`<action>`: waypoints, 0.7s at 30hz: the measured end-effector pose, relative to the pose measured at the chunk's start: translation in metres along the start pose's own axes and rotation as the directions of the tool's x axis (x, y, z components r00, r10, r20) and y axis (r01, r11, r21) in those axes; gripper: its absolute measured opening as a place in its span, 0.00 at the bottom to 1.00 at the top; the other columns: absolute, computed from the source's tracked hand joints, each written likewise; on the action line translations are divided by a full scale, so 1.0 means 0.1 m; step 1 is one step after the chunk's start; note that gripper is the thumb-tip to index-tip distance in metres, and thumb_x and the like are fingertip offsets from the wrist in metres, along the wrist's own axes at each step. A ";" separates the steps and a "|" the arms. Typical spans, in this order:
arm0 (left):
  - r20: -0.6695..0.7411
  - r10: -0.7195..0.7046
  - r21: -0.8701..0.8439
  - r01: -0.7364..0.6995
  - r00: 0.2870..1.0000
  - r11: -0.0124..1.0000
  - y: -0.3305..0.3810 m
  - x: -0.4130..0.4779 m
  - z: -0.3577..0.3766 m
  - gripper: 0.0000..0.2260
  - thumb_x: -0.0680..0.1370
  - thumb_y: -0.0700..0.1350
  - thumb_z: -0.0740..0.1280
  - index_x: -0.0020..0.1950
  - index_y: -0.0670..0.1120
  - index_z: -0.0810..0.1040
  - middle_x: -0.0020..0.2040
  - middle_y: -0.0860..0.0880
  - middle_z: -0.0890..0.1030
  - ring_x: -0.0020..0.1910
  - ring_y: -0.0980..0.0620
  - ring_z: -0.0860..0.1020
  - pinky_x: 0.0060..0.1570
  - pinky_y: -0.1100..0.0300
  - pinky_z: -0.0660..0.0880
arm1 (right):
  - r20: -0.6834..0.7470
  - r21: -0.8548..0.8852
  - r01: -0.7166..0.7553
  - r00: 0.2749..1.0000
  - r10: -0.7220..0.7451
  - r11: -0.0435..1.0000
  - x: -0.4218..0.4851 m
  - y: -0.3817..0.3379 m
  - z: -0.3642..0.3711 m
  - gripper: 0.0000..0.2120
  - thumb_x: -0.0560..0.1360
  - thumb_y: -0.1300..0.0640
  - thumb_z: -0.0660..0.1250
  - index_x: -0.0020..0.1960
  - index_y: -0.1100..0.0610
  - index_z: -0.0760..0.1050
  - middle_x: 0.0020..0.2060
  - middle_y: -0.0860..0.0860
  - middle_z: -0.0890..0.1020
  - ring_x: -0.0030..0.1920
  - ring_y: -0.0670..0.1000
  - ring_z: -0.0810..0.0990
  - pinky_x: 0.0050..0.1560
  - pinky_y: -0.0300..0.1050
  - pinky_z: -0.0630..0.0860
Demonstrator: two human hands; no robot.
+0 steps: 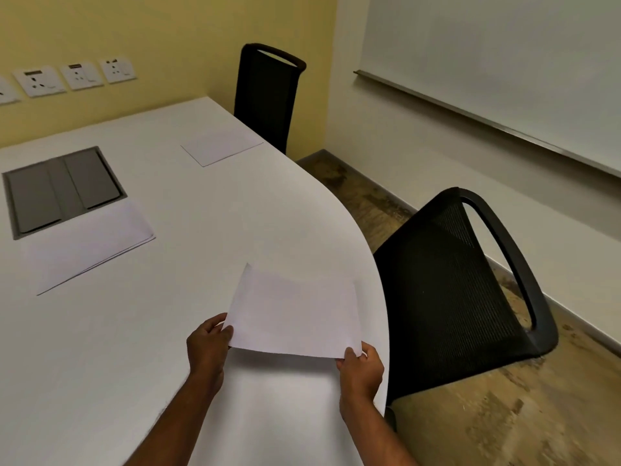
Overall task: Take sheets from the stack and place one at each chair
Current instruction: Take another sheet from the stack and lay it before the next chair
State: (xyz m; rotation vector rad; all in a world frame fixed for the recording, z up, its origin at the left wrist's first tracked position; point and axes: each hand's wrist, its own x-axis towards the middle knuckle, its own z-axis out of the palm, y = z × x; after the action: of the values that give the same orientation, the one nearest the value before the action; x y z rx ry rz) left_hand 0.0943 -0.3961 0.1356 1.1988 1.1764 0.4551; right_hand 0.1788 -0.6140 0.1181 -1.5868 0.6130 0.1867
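Head view: low in the frame, left hand (207,344) and right hand (361,369) fingers pinch one sheet (294,314) over the counter (201,213), beside a black chair (450,297).

We are in an office meeting room: a large white table (161,331) with a grey cable hatch (64,190) set into its top, black mesh chairs (450,297) pushed up to its edge, a whiteboard (504,62) on one wall and a row of sockets (77,75) on the yellow wall.
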 end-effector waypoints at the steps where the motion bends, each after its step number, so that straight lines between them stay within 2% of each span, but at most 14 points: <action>1: 0.000 0.001 0.019 -0.001 1.000 1.000 -0.05 0.01 0.03 0.17 0.76 0.30 0.66 0.64 0.40 0.79 0.54 0.42 0.83 0.49 0.44 0.81 0.53 0.51 0.78 | -0.004 -0.028 0.023 1.000 -0.023 0.999 0.03 0.03 -0.02 0.09 0.77 0.68 0.65 0.52 0.55 0.75 0.41 0.50 0.81 0.42 0.58 0.84 0.36 0.42 0.78; 3: 0.008 0.007 0.052 -0.007 1.000 0.999 -0.13 0.06 0.09 0.17 0.76 0.30 0.66 0.64 0.40 0.79 0.55 0.41 0.83 0.49 0.44 0.81 0.53 0.50 0.78 | -0.010 -0.075 0.064 0.998 -0.065 0.995 0.11 0.07 -0.02 0.10 0.78 0.67 0.65 0.51 0.53 0.74 0.40 0.50 0.80 0.41 0.57 0.84 0.37 0.43 0.78; 9: 0.040 0.065 0.165 -0.071 0.997 0.984 -0.26 0.17 0.28 0.17 0.76 0.32 0.66 0.64 0.41 0.79 0.52 0.43 0.83 0.50 0.43 0.81 0.55 0.51 0.78 | -0.008 -0.180 0.125 0.992 -0.129 0.976 0.38 0.18 0.07 0.10 0.77 0.67 0.66 0.57 0.61 0.76 0.42 0.54 0.82 0.43 0.57 0.83 0.47 0.53 0.82; 13: 0.058 0.147 0.265 -0.157 0.987 0.951 -0.40 0.25 0.35 0.17 0.75 0.33 0.68 0.63 0.43 0.80 0.54 0.43 0.84 0.52 0.43 0.82 0.56 0.50 0.78 | -0.018 -0.262 0.179 0.982 -0.190 0.948 0.50 0.23 0.09 0.09 0.77 0.66 0.67 0.57 0.60 0.76 0.41 0.54 0.81 0.43 0.59 0.82 0.44 0.48 0.79; 16: 0.061 0.209 0.331 -0.217 0.976 0.918 -0.49 0.29 0.37 0.18 0.75 0.34 0.69 0.64 0.44 0.79 0.55 0.42 0.84 0.54 0.43 0.82 0.56 0.50 0.78 | 0.009 -0.367 0.212 0.974 -0.224 0.906 0.57 0.29 0.11 0.12 0.77 0.62 0.68 0.60 0.59 0.76 0.43 0.59 0.84 0.44 0.60 0.83 0.43 0.49 0.79; 21: 0.063 0.292 0.393 -0.292 0.954 0.872 -0.54 0.30 0.37 0.18 0.75 0.32 0.68 0.64 0.41 0.79 0.53 0.41 0.84 0.48 0.45 0.80 0.48 0.58 0.73 | 0.056 -0.498 0.232 0.970 -0.236 0.836 0.63 0.31 0.12 0.17 0.77 0.59 0.68 0.65 0.56 0.73 0.49 0.59 0.84 0.48 0.59 0.83 0.44 0.46 0.76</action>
State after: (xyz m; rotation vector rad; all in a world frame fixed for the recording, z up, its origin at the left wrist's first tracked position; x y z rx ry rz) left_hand 0.1233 -0.4094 0.0702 1.7476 1.1205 0.4508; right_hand 0.2197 -0.6191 0.0594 -2.1558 0.3817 0.1627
